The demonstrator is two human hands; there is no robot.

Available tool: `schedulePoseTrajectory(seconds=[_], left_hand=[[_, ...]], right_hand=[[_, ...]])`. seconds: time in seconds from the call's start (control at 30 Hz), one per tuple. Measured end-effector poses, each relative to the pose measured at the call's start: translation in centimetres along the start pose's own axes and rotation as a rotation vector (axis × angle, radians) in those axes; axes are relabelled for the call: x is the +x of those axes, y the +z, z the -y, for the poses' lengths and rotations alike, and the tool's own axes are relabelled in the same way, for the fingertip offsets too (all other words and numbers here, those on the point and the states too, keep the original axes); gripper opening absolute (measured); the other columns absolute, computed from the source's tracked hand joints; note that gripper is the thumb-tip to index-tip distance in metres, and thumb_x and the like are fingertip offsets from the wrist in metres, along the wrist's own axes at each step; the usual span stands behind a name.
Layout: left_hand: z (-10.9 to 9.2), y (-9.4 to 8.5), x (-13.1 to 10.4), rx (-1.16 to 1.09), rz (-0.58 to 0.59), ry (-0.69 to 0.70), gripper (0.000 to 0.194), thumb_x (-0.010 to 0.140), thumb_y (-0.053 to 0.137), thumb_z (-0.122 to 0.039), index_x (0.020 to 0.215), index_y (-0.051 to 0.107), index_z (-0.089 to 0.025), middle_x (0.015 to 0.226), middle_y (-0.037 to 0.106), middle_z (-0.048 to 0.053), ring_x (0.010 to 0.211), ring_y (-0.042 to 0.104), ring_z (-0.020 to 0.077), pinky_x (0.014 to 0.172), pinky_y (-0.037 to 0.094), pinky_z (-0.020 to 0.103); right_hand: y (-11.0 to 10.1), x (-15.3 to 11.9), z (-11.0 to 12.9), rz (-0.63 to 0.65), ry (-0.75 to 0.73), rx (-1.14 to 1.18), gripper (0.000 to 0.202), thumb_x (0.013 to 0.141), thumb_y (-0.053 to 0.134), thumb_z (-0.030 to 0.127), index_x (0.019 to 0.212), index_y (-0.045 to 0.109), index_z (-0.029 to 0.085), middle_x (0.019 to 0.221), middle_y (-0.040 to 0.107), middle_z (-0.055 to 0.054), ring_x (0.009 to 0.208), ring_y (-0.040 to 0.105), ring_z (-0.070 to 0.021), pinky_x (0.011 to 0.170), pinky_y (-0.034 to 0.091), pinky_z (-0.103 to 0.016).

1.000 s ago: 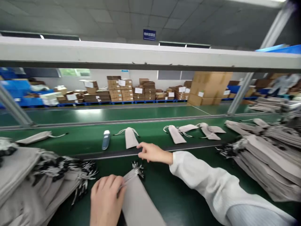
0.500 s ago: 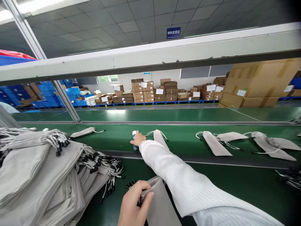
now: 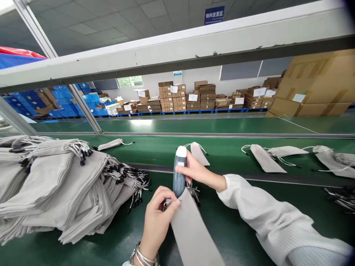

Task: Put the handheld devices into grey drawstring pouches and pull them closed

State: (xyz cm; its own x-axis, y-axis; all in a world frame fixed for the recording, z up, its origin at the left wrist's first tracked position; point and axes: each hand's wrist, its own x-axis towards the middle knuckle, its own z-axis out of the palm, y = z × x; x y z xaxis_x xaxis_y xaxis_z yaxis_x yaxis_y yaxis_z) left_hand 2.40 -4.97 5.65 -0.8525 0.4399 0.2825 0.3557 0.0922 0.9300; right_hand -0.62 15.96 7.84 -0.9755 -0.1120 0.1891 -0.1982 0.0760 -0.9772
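I've R hand (image 3: 196, 169) gripping blue device (image 3: 179, 183), its lower end at the grey pouch's (image 3: 194, 229) mouth; L hand (image 3: 158, 211) pinching that edge. Risk: if L pinch slips, mouth prob. folds & snags device.

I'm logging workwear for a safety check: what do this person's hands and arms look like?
The left hand and right hand wear no gloves. The right sleeve is loose and white, narrowed at the wrist, pale blue-grey farther up. Silvery bangles circle the left wrist.
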Motion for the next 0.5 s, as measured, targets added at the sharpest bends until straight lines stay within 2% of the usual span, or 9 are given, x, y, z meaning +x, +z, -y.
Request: schedulePoseTrajectory(seconds=[0.1,0.17,0.23,0.27,0.3,0.37,0.4,0.43,0.5], left_hand=[[-0.6,0.8,-0.1,-0.033,-0.109,0.038,0.013,0.08,0.073,-0.029,0.074,0.065,-0.021,0.1,0.054,0.004,0.096,0.054,0.0188,0.075,0.042,0.024],[-1.1,1.0,-0.1,-0.041,-0.183,0.042,0.015,0.078,0.074,-0.03,0.071,0.066,-0.02,0.106,0.055,0.006,0.102,0.055,0.0202,0.077,0.045,0.023],[-1.5,0.6,-0.1,-0.049,-0.216,0.027,0.018,0.076,0.077,-0.03,0.069,0.065,-0.018,0.104,0.056,0.006,0.094,0.056,0.0181,0.071,0.045,0.022],[-1.7,0.2,-0.1,-0.069,-0.24,0.013,0.02,0.075,0.078,-0.031,0.069,0.065,-0.018,0.102,0.057,0.005,0.085,0.055,0.0154,0.064,0.044,0.021],[-1.9,-0.2,-0.1,-0.11,-0.282,-0.005,0.022,0.075,0.079,-0.033,0.07,0.064,-0.017,0.097,0.057,0.004,0.074,0.053,0.0121,0.057,0.041,0.02],[-2.2,-1.2,0.0,-0.227,-0.4,-0.046,0.026,0.075,0.079,-0.038,0.078,0.063,-0.018,0.084,0.056,0.0,0.057,0.043,0.0069,0.047,0.034,0.017],[-2.2,-1.6,0.0,-0.281,-0.448,-0.062,0.028,0.076,0.079,-0.041,0.084,0.062,-0.019,0.079,0.054,-0.002,0.052,0.038,0.0055,0.044,0.031,0.016],[-2.1,-1.7,0.1,-0.317,-0.463,-0.072,0.031,0.077,0.077,-0.043,0.089,0.062,-0.02,0.076,0.052,-0.003,0.05,0.036,0.0049,0.043,0.03,0.016],[-1.6,-1.5,0.0,-0.289,-0.386,-0.071,0.033,0.08,0.075,-0.046,0.097,0.061,-0.021,0.081,0.054,-0.001,0.051,0.039,0.0058,0.044,0.034,0.016]], right_hand=[[0.0,-3.2,0.9,0.194,0.079,-0.137,0.034,0.096,0.055,0.05,0.114,0.052,0.021,0.064,0.052,0.008,0.036,0.039,-0.005,0.036,0.03,-0.018],[-0.3,-4.8,1.8,0.321,0.144,-0.225,0.035,0.1,0.047,0.048,0.118,0.058,0.019,0.06,0.051,0.007,0.042,0.043,-0.0066,0.043,0.035,-0.018],[-1.1,-6.4,3.0,0.394,0.167,-0.277,0.03,0.1,0.05,0.041,0.118,0.061,0.019,0.065,0.055,0.005,0.052,0.047,-0.0082,0.05,0.037,-0.02],[-1.6,-7.1,3.8,0.416,0.157,-0.3,0.025,0.099,0.051,0.038,0.111,0.064,0.02,0.068,0.056,0.004,0.056,0.048,-0.0089,0.054,0.037,-0.02],[-2.3,-8.0,4.6,0.425,0.139,-0.324,0.022,0.099,0.051,0.036,0.1,0.066,0.02,0.069,0.056,0.003,0.06,0.049,-0.0094,0.057,0.037,-0.021],[-3.9,-9.6,6.2,0.408,0.103,-0.348,0.031,0.1,0.049,0.036,0.078,0.065,0.02,0.07,0.055,0.002,0.061,0.047,-0.0097,0.059,0.035,-0.024],[-4.7,-10.4,6.9,0.39,0.095,-0.33,0.036,0.1,0.048,0.039,0.073,0.064,0.02,0.07,0.054,0.002,0.06,0.046,-0.0098,0.059,0.034,-0.025],[-5.4,-11.0,7.4,0.362,0.099,-0.282,0.038,0.1,0.048,0.042,0.073,0.063,0.021,0.067,0.05,0.002,0.057,0.042,-0.0099,0.057,0.032,-0.025],[-6.6,-12.0,8.3,0.233,0.115,-0.133,0.039,0.099,0.05,0.05,0.074,0.063,0.022,0.058,0.039,0.004,0.05,0.03,-0.01,0.051,0.025,-0.026]])
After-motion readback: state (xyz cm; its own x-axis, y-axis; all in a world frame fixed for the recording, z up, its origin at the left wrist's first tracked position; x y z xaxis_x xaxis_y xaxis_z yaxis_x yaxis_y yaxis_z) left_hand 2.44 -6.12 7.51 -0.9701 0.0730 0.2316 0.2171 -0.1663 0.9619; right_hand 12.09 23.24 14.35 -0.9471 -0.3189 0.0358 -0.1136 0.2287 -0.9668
